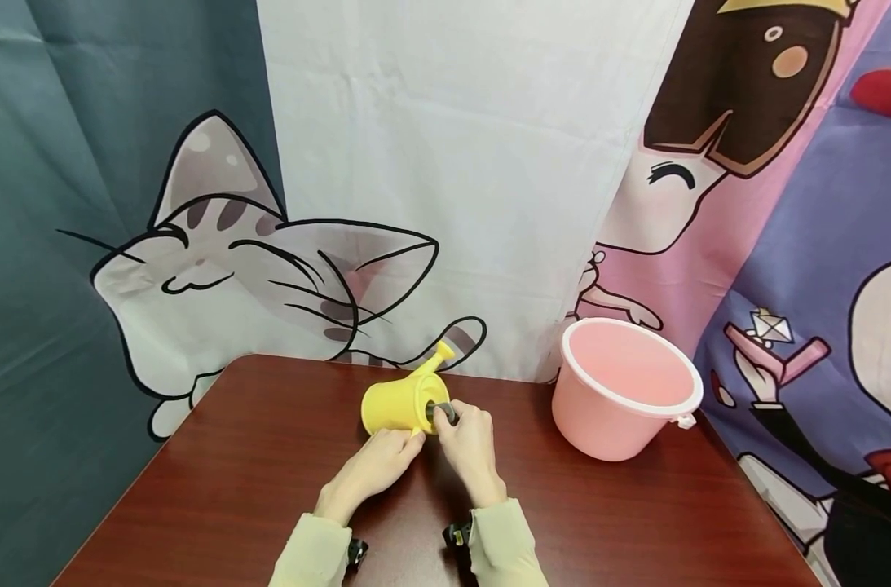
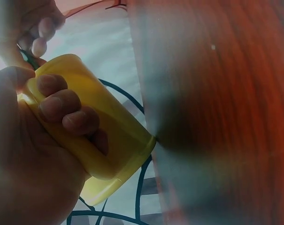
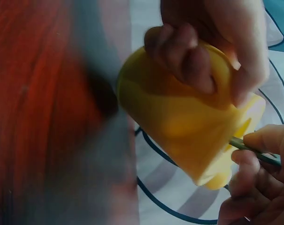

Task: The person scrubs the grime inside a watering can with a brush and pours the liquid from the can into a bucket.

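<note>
A yellow watering can (image 1: 388, 408) is tipped over above the table, its spout pointing up and away and its mouth turned to the right. My left hand (image 1: 382, 466) grips its handle (image 2: 71, 143), fingers curled through the loop in the left wrist view. At the mouth, my right hand (image 1: 472, 447) pinches a small dark grey-green thing (image 1: 449, 413) between thumb and fingers. In the right wrist view this thing (image 3: 267, 158) looks thin and flat, with one end at the can's opening. Its exact kind cannot be told, and the can's inside is mostly hidden.
A pink bucket (image 1: 599, 416) with a white rim stands at the table's right side. The dark red-brown table (image 1: 218, 489) ends at the back against a hanging cloth (image 1: 474, 163) printed with cartoon figures.
</note>
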Demonstrator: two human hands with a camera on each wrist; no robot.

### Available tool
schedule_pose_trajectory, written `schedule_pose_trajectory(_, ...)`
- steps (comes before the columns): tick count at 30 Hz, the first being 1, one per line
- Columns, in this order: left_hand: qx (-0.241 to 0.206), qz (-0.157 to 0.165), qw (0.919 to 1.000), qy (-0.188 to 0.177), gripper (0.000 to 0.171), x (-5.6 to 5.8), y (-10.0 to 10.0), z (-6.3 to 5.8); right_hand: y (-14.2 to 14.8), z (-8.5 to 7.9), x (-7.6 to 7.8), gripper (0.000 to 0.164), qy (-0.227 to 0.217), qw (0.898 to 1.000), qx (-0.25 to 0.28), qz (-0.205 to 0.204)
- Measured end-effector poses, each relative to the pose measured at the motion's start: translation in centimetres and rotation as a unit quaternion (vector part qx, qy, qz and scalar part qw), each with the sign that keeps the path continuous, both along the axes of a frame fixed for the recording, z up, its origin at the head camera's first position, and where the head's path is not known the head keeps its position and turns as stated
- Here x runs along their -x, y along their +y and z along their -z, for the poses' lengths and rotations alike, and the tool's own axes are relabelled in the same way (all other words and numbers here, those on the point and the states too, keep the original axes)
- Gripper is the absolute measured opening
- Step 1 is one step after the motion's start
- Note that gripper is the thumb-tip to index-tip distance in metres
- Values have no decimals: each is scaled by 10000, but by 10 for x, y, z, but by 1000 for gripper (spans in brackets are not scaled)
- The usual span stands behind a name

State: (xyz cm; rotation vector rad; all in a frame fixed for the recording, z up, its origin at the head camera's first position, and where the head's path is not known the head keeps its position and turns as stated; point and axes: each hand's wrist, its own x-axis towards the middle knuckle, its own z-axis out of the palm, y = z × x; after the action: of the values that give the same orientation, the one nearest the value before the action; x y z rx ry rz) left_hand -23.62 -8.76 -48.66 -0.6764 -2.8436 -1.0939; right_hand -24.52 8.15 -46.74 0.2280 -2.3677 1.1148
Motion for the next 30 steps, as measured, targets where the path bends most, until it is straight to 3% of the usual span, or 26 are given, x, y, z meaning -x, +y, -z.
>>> schedule_pose_trajectory(6,25,-15,10000,24,49,0,0,1,-1,-1,-2,42,88,9999,-76,21)
schedule_pose_trajectory(14,-2,-7,9999,151,48,1,0,0,5,-14,-7,41,282,9995,-110,128)
schedule_pose_trajectory(22,-45,-13,10000,54,49,1,0,0,7,-24,-11,38,511,9985,-120,158)
schedule_pose_trajectory(30,26,-13,9999,151,47,0,1,0,5,-17,-8,36,110,9995,72,278)
